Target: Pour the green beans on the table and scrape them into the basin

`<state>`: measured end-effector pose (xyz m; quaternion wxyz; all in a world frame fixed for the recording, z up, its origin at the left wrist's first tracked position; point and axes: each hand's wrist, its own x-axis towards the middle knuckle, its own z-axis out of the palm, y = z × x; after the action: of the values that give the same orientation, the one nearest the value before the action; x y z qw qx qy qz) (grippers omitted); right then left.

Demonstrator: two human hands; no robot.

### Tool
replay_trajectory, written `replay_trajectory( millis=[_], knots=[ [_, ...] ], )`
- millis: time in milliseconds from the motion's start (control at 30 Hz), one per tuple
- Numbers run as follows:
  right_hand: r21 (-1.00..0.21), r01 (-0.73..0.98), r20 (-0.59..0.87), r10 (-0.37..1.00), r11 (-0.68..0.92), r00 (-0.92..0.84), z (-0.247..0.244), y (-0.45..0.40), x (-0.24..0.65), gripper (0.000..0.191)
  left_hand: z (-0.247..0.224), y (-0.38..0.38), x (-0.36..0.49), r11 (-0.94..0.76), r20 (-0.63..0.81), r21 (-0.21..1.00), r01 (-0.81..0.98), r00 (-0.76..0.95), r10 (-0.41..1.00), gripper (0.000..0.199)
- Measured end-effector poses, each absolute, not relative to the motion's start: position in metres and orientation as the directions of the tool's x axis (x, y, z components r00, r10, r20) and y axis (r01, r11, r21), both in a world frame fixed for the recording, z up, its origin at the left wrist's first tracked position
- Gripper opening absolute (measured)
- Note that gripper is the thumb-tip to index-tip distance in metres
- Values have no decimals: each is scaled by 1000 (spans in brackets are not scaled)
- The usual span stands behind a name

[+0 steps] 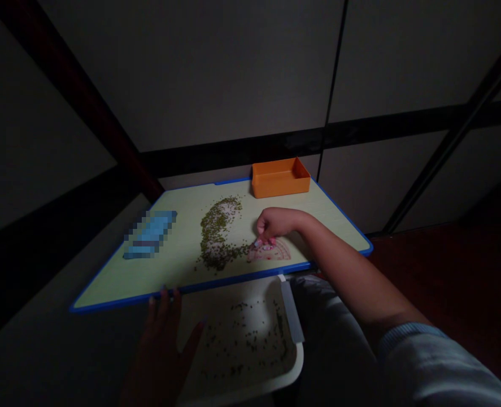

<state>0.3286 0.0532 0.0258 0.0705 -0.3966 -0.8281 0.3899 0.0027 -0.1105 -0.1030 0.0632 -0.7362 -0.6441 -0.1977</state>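
Small green beans [214, 226] lie spread in a curved patch on the pale yellow board [178, 282] with a blue rim. To their right, my right hand [271, 223] is closed over a pink semicircular protractor [282, 251], its fingers pinched at the protractor's upper left; what they pinch is too small to name. A thin trail of beans reaches the protractor's left end. At the board's front edge, in shadow, my left hand [163, 333] has its fingers apart, fingertips near the blue rim, holding nothing.
An orange open box [281, 183] stands at the board's back right. A blurred blue item [151, 234] lies at the left. Below the front edge is a white tray [299, 359] with scattered beans. A panelled wall rises behind the board.
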Motion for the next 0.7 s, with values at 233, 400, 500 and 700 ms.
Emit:
replay_trajectory(
  millis=[233, 400, 500, 700],
  knots=[
    [-726, 602, -276, 662, 331, -697, 22, 51, 322, 21, -101, -109, 4, -147, 377, 174, 974, 72, 923, 76],
    [-746, 569, -262, 632, 346, -729, 21, 49, 320, 18, -103, -109, 3, -151, 366, 174, 973, 78, 927, 77],
    [-737, 562, -246, 626, 376, -740, 22, 49, 320, 18, -104, -110, 2, -152, 370, 179, 972, 77, 926, 77],
    [-731, 567, -247, 626, 381, -739, 22, 49, 322, 16, -103, -110, 2, -145, 357, 171, 975, 75, 931, 78]
  ],
)
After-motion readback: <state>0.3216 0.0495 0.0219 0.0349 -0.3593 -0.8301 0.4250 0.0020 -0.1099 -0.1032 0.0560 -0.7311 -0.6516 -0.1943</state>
